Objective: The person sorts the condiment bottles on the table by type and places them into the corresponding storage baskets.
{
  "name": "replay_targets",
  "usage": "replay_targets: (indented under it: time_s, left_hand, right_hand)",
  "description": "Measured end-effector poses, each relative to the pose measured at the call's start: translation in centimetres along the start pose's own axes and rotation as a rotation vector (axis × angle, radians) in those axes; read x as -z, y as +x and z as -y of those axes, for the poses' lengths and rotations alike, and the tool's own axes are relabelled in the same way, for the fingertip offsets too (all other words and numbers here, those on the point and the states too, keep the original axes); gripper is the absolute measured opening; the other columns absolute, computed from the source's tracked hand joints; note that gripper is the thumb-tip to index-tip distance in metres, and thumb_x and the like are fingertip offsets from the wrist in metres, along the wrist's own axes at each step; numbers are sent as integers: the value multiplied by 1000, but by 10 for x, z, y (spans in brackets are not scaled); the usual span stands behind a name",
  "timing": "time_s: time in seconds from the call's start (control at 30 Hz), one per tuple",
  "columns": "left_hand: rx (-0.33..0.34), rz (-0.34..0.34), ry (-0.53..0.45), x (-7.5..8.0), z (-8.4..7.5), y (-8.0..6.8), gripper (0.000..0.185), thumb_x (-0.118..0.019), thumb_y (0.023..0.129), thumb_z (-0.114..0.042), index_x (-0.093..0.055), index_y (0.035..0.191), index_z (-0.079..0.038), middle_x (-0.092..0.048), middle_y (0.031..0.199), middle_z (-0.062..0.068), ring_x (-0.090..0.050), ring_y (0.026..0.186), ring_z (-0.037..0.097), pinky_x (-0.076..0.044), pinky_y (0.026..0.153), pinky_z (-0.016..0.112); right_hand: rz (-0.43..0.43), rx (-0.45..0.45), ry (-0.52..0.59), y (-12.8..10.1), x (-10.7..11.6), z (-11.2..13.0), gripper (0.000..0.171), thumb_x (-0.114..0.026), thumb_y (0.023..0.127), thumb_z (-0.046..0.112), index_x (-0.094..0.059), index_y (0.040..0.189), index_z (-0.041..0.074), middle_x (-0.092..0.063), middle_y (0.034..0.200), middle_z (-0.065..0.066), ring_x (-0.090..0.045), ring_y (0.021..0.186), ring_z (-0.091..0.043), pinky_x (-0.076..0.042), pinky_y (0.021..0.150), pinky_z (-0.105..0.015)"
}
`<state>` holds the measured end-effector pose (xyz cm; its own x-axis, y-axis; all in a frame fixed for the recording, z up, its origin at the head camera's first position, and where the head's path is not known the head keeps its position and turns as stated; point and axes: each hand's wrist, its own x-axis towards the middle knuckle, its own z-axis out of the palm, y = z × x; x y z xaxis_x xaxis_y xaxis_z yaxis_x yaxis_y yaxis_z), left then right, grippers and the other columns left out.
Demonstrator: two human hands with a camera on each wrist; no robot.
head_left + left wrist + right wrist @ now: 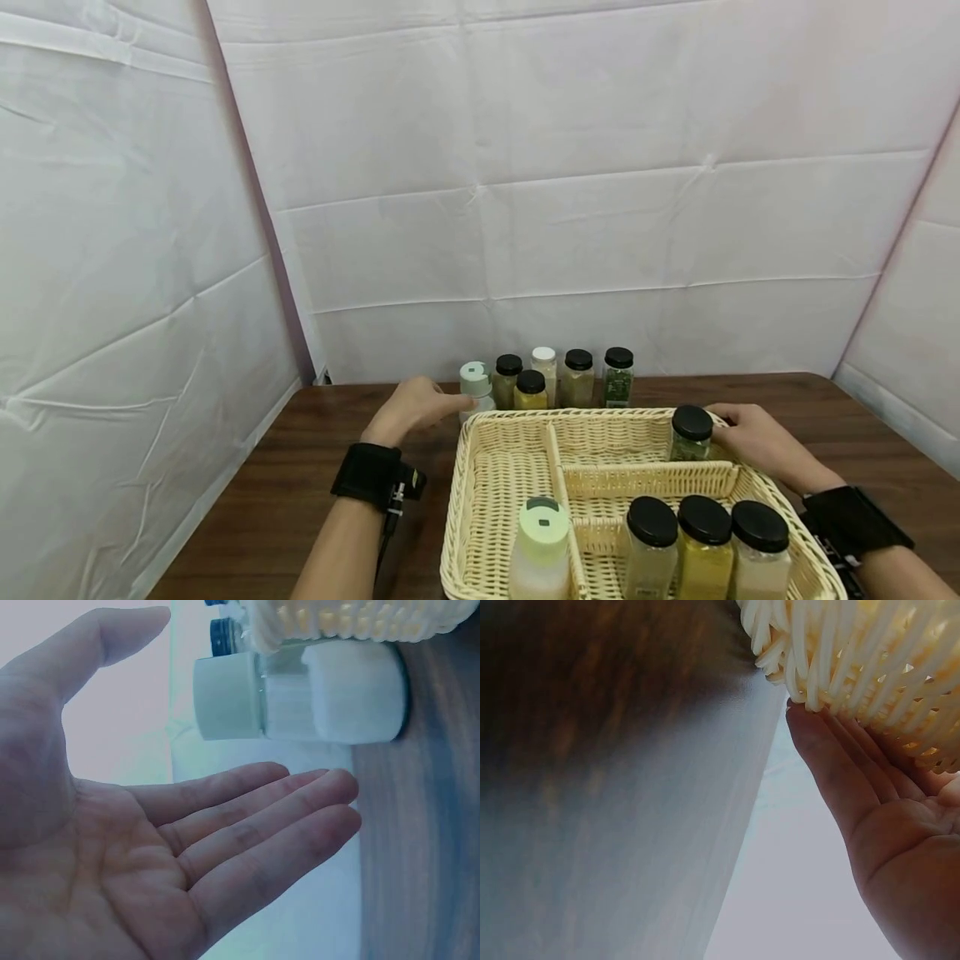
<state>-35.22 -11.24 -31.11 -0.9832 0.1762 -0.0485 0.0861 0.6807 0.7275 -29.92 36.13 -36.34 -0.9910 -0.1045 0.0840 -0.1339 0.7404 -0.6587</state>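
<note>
A white jar with a pale green lid (476, 387) stands on the table by the far left corner of a wicker basket (461, 467). My left hand (448, 405) reaches toward it, palm open. In the left wrist view the straight fingers (300, 802) lie just short of the jar (330, 694), with a gap between them. My right hand (738, 422) rests at the basket's far right corner, beside a black-lidded jar of green contents (691, 433) that stands in the basket. In the right wrist view its straight fingers (832, 757) lie against the basket's outer wall (870, 660).
Several spice jars (578, 377) stand in a row behind the basket, on the dark wooden table (300, 467). Inside the basket, three black-lidded jars (705, 542) fill the near right compartment and a pale-green-capped bottle (542, 550) stands near left. White cloth walls surround the table.
</note>
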Motion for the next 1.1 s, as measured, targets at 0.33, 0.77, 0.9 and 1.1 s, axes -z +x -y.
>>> replay_targets:
  time_s: [0.33,0.77,0.9,1.1]
  left_hand:
    - [7,-82,43,2,-6,4,58,-78,90,-49,-38,62,-19,-31,62,-3,-32,55,15,-31,54,32]
    - [-104,-170,-6,4,-9,11,79,-72,95,-43,-51,150,10,-52,153,29,-58,130,38,-49,104,54]
    - [-115,-217,-13,1,-10,15,80,-73,95,-42,-50,150,11,-52,152,29,-53,137,43,-48,106,56]
    - [-159,-294,-56,-2,-10,22,86,-73,95,-42,-43,155,10,-48,154,31,-48,141,46,-45,108,57]
  right_hand:
    - [0,21,-25,-1,0,1,64,-55,109,52,-62,141,-3,-68,115,-11,-59,94,-26,-41,75,-45]
    - [-31,64,-51,-2,2,0,60,-55,111,46,-60,142,-5,-68,110,-10,-59,85,-24,-41,72,-44]
    - [-23,63,-41,-2,1,0,57,-57,111,44,-62,140,-4,-67,99,-8,-57,77,-22,-41,68,-42]
    - [-17,32,-28,0,-1,0,58,-57,110,46,-63,139,-4,-67,100,-8,-56,80,-23,-40,70,-43]
